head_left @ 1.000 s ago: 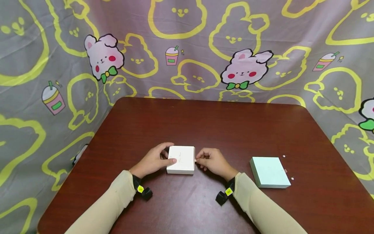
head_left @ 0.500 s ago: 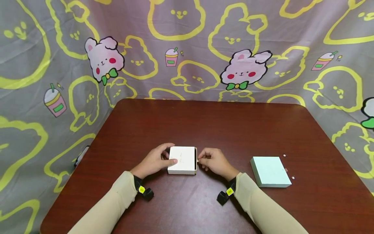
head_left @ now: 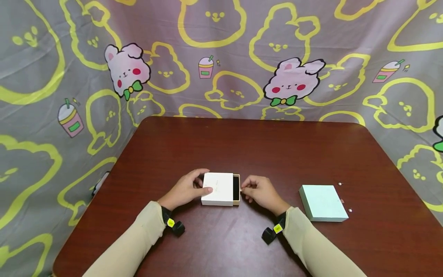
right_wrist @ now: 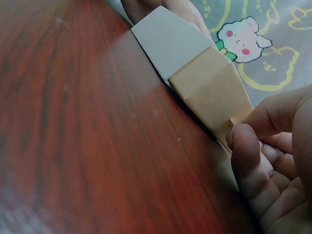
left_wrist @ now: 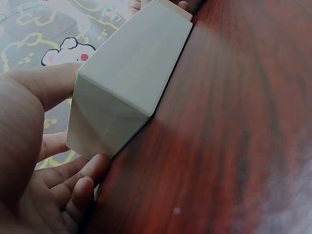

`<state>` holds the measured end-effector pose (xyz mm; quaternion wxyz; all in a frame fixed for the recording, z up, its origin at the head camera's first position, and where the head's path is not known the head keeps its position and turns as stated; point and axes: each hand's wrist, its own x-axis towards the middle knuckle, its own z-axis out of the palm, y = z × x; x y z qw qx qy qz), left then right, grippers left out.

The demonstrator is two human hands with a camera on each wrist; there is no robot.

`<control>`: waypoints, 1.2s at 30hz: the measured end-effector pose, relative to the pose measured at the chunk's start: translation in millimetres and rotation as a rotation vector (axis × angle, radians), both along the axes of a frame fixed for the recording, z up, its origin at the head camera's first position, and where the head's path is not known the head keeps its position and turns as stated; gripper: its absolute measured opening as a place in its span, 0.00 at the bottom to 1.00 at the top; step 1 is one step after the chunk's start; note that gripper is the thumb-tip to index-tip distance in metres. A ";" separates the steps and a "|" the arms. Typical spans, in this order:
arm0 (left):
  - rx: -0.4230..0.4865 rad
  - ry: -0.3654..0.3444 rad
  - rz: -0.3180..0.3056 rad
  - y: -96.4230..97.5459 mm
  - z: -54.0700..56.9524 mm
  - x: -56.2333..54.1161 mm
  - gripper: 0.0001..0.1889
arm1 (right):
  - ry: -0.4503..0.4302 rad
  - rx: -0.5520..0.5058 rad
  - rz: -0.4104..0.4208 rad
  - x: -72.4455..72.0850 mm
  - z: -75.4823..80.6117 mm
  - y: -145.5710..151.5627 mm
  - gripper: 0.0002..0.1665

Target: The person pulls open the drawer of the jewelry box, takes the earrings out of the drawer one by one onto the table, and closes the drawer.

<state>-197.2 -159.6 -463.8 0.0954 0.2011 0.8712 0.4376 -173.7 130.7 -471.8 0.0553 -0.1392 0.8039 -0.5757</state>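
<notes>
A white drawer-style box point(head_left: 218, 188) lies on the table in front of the person, with faint lettering on its lid. Its tan inner drawer point(right_wrist: 209, 92) sticks out partway on the right, and a dark inside shows in the head view. The left hand point(head_left: 185, 189) grips the sleeve of the box from the left, thumb on top and fingers around the far side. At the drawer's front, the right hand point(head_left: 262, 193) pinches a small pull tab point(right_wrist: 231, 122) between thumb and forefinger; most of the tab is hidden by the fingertips.
A mint-green box point(head_left: 324, 203) rests on the table to the right, with a small tab on its right side. Two small pearl-like pieces point(head_left: 350, 210) lie beside it. A patterned curtain point(head_left: 235, 46) surrounds the brown table point(head_left: 256, 150).
The right hand has moved slightly right with the tab, and the drawer has slid from nearly closed to partly out. The left hand keeps its grip on the sleeve.
</notes>
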 end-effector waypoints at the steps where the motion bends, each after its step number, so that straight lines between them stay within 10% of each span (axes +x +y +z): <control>1: 0.002 -0.003 0.001 0.2 -0.1 0.3 0.38 | -0.004 -0.001 0.000 0.2 0.1 0.3 0.04; 36: -0.001 0.008 0.003 0.3 1.8 0.1 0.38 | -0.023 0.071 -0.087 7.1 1.9 22.8 0.05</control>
